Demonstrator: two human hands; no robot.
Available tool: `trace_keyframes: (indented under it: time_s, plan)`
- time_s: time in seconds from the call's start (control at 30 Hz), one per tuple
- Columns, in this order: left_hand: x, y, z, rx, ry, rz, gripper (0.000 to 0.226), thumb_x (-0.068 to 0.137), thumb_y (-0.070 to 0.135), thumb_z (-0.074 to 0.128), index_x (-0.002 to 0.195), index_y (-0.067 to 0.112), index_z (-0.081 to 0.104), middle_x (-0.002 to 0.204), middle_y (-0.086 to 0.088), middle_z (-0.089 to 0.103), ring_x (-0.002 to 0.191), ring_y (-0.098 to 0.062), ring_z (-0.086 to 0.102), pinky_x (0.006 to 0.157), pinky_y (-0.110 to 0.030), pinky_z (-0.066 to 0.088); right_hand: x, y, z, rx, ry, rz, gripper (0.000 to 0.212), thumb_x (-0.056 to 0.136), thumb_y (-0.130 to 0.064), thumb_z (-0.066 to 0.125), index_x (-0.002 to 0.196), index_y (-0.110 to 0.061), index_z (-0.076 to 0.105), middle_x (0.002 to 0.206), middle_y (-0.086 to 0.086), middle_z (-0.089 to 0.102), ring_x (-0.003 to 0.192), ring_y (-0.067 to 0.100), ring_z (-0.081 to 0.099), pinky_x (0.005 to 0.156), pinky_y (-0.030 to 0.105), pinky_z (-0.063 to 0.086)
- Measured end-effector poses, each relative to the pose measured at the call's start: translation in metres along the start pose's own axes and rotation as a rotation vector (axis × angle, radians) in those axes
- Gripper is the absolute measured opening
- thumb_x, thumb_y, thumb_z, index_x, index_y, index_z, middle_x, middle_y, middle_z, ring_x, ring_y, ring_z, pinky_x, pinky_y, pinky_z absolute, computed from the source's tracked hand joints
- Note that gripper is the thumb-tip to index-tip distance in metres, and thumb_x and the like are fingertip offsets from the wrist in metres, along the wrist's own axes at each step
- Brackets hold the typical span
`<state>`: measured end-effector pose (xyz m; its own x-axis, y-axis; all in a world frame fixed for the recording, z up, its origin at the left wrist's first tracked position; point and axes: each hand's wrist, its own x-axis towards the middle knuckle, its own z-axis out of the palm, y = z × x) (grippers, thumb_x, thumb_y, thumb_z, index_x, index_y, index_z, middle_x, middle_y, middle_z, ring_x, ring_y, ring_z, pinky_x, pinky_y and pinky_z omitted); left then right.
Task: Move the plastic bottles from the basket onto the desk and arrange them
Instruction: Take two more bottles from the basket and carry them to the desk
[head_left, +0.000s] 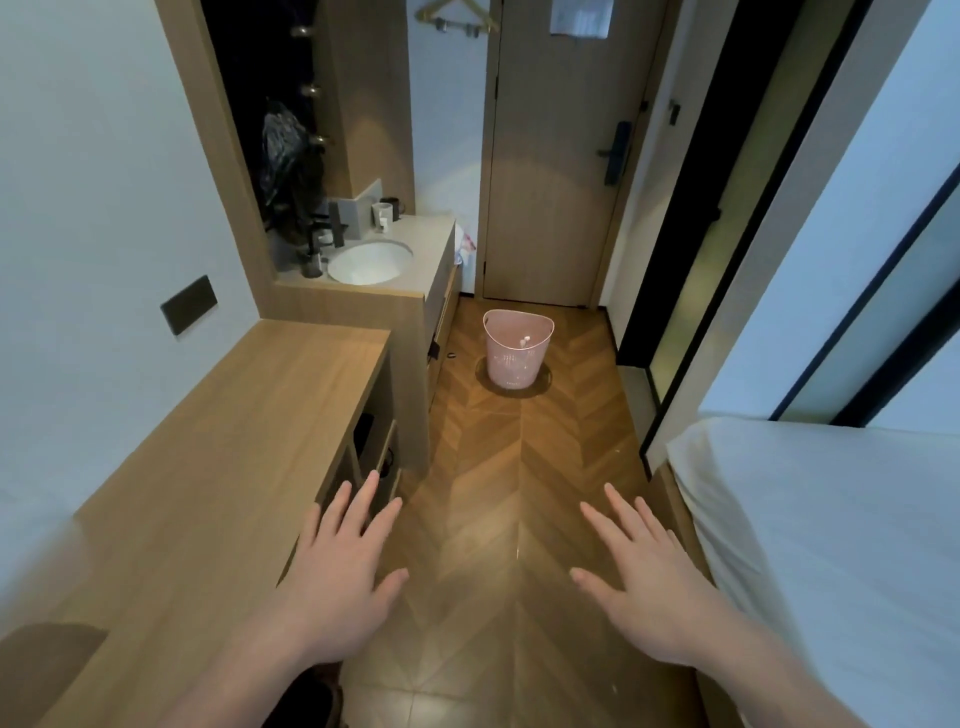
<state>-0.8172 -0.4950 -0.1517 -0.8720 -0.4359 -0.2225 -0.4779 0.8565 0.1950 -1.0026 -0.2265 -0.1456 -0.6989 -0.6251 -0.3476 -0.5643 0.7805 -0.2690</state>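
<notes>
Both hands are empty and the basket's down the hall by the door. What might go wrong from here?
The pink basket sits on the floor far from both hands, so each trip to the desk risks dropped bottles. Only one white cap shows, so the count is unclear. The passage between desk and bed is narrow.

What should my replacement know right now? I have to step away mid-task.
Left hand: open, fingers spread, holding nothing.
Right hand: open, holding nothing.
Pink basket: on the floor by the door, well ahead of both hands; a white bottle top shows inside.
Desk: on the left, no bottles on the visible part.
Done: nothing.
Left: fetch the bottles, place and arrange them on the desk.
</notes>
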Motion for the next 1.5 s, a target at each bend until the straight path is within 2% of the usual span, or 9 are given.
trace_keyframes:
  time_s: [0.37, 0.8, 0.93, 1.2, 1.33, 1.5]
  plan:
    - [0.206, 0.058, -0.049, 0.083, -0.030, 0.209, 0.075, 0.105, 0.058, 0.039, 0.165, 0.038, -0.001, 0.168, 0.007, -0.029, 0.155, -0.021, -0.027, 0.129, -0.050, -0.009, 0.145, 0.055, -0.059, 0.085, 0.043, 0.098, 0.078, 0.106, -0.069, 0.038, 0.170, -0.044, 0.001, 0.175, -0.013, -0.026, 0.164, 0.023, -0.020, 0.134, 0.050, 0.001]
    - [0.448, 0.118, -0.066, 0.026, -0.051, 0.078, 0.076, 0.103, 0.058, 0.042, 0.165, 0.038, 0.002, 0.168, 0.007, -0.028, 0.156, -0.022, -0.025, 0.126, -0.048, -0.013, 0.378, 0.158, -0.172, 0.054, -0.037, -0.011, 0.078, 0.107, -0.065, 0.038, 0.170, -0.042, -0.001, 0.174, -0.011, -0.028, 0.163, 0.025, -0.023, 0.133, 0.052, -0.002]
    - [0.492, 0.120, -0.078, 0.005, -0.058, 0.030, 0.073, 0.105, 0.055, 0.041, 0.165, 0.037, 0.003, 0.168, 0.006, -0.029, 0.156, -0.022, -0.025, 0.125, -0.046, -0.013, 0.439, 0.167, -0.204, 0.042, -0.045, -0.060, 0.078, 0.107, -0.066, 0.038, 0.170, -0.042, -0.001, 0.174, -0.011, -0.028, 0.163, 0.024, -0.022, 0.132, 0.052, -0.005]
    - [0.641, 0.103, -0.093, -0.026, -0.089, -0.023, 0.075, 0.104, 0.055, 0.042, 0.165, 0.036, 0.002, 0.169, 0.005, -0.028, 0.156, -0.023, -0.025, 0.126, -0.048, -0.013, 0.586, 0.172, -0.257, 0.001, -0.097, -0.079, 0.079, 0.106, -0.067, 0.037, 0.170, -0.040, -0.002, 0.174, -0.010, -0.029, 0.163, 0.023, -0.023, 0.133, 0.051, -0.006]
    - [0.730, 0.086, -0.098, -0.016, -0.134, -0.005, 0.075, 0.104, 0.055, 0.042, 0.166, 0.033, 0.004, 0.169, 0.002, -0.027, 0.157, -0.026, -0.023, 0.127, -0.049, -0.012, 0.661, 0.179, -0.273, 0.011, -0.112, -0.021, 0.081, 0.105, -0.069, 0.038, 0.171, -0.040, 0.000, 0.174, -0.010, -0.027, 0.163, 0.024, -0.022, 0.133, 0.051, -0.006]
    - [0.832, 0.077, -0.107, -0.002, -0.166, 0.100, 0.077, 0.104, 0.054, 0.043, 0.166, 0.032, 0.001, 0.167, 0.003, -0.031, 0.155, -0.025, -0.028, 0.126, -0.049, -0.013, 0.744, 0.189, -0.289, 0.020, -0.106, 0.067, 0.082, 0.105, -0.069, 0.040, 0.169, -0.044, -0.004, 0.169, -0.018, -0.031, 0.163, 0.024, -0.022, 0.129, 0.050, -0.008]
